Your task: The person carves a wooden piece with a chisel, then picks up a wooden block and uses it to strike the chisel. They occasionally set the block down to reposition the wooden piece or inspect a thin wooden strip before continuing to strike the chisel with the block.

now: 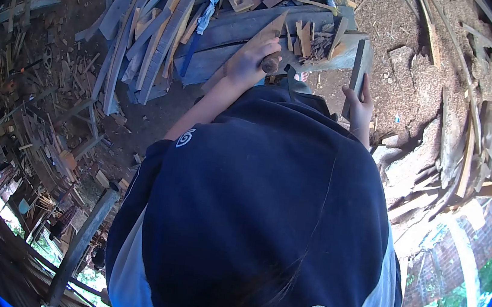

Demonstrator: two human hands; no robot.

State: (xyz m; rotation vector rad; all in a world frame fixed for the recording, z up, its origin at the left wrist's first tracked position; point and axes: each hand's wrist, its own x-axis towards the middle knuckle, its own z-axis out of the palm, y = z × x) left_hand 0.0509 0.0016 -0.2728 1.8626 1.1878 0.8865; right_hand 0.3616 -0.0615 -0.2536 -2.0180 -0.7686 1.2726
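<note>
My left hand (255, 63) is closed around a round-ended brown wooden handle (271, 63). What the handle belongs to is hidden by the fingers. A flat, tapered brown wooden piece (270, 30) shows behind this hand and runs under the forearm, its point away from me. Off to the right, my right hand (361, 103) grips a narrow dark wooden strip (359, 66) near its lower part, thumb on one side and fingers on the other. The strip stands lengthwise in view, overlapping the right end of a broad grey plank surface (345, 54).
Wood offcuts (304, 39) lie on the planks ahead. Long curved boards (169, 29) are stacked at left, beside a blue strap-like item (198, 33) with a pale cloth end. Wood shavings (415, 76) cover the ground at right. A post (84, 244) stands at lower left.
</note>
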